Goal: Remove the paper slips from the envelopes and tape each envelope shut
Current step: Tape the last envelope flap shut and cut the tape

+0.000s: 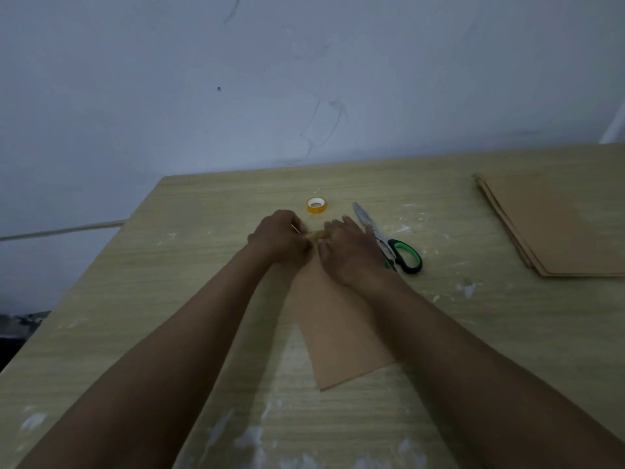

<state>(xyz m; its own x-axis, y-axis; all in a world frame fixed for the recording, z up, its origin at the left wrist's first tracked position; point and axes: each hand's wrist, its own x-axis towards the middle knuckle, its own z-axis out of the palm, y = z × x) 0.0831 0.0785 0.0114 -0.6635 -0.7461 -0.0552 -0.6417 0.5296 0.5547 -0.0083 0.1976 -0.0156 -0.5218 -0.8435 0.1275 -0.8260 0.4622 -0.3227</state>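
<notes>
Pressing a strip of tape (317,235) across the kraft envelope (333,319) mouth, left hand (282,240) pinches one end while right hand (350,250) lies flat, steadying. Tape roll (317,205) just beyond the envelope; scissors (389,240) beside it (within reach); envelope stack (561,225) well right.

- Two bare forearms in view — no sleeves, nothing worn from elbow to wrist.
- Left hand (282,240): no ring, no glove, no watch or band behind the fingers at the wrist.
- Right hand (351,255): same — bare fingers, bare wrist.
- Nails, knuckle detail: too dim & blurred to tell.
</notes>
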